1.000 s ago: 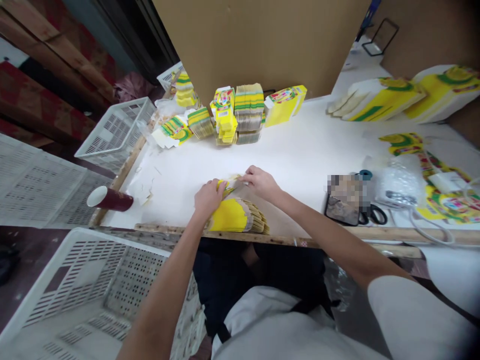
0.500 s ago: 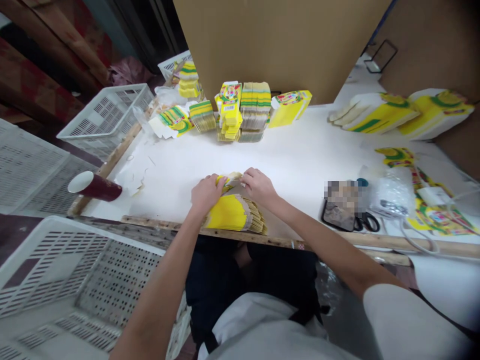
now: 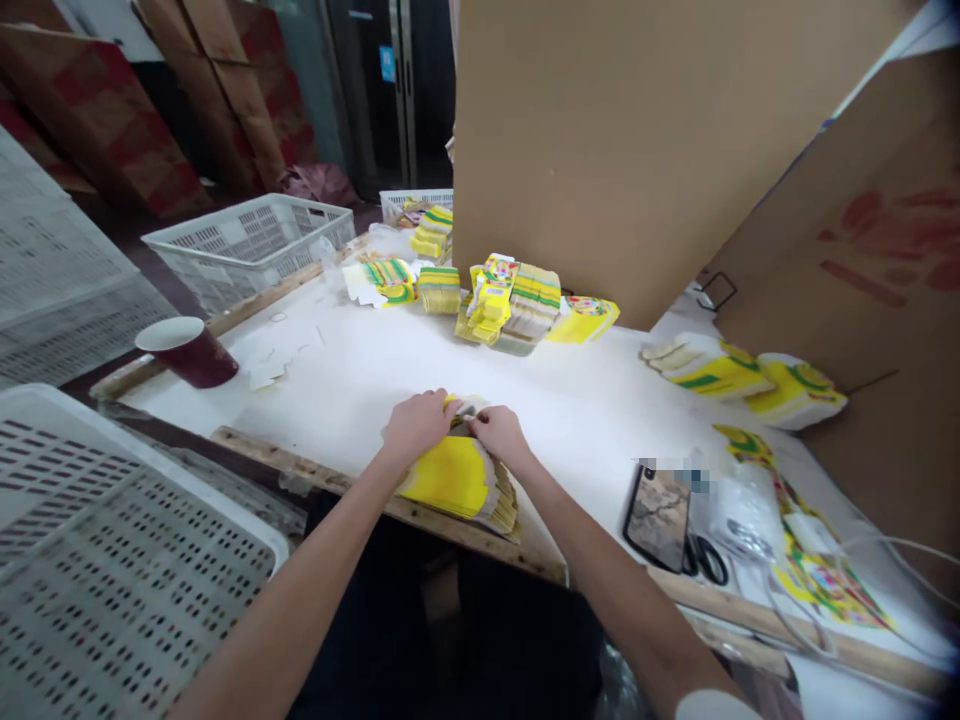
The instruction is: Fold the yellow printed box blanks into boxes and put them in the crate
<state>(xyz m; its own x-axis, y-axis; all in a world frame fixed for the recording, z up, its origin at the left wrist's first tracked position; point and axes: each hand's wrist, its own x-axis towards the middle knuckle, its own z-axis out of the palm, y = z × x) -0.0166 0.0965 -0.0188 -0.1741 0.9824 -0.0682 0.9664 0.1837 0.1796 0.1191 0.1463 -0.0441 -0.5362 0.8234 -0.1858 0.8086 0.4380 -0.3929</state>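
Between my hands is a small yellow-and-white folded carton (image 3: 466, 410), partly covered by fingers. My left hand (image 3: 420, 425) curls around its left end, the thumb pressed on it. At the right end, my right hand (image 3: 499, 432) pinches the carton's edge with thumb and fingertips. Just below both hands, a fanned stack of flat yellow cartons (image 3: 454, 478) lies along the table's near edge. Farther back stand bundled stacks of yellow-and-green cartons (image 3: 534, 305).
A maroon paper cup (image 3: 191, 355) stands at the left edge of the white table (image 3: 360, 380). To the right lie a phone (image 3: 656, 515), scissors (image 3: 705, 560) and a bubble-wrapped item (image 3: 746, 510). White plastic crates (image 3: 255, 235) flank the left side; a cardboard panel (image 3: 600, 150) rises behind.
The head view has tilted up and shifted, so the table sits lower in the picture. Both hands remain at the small carton above the stack.
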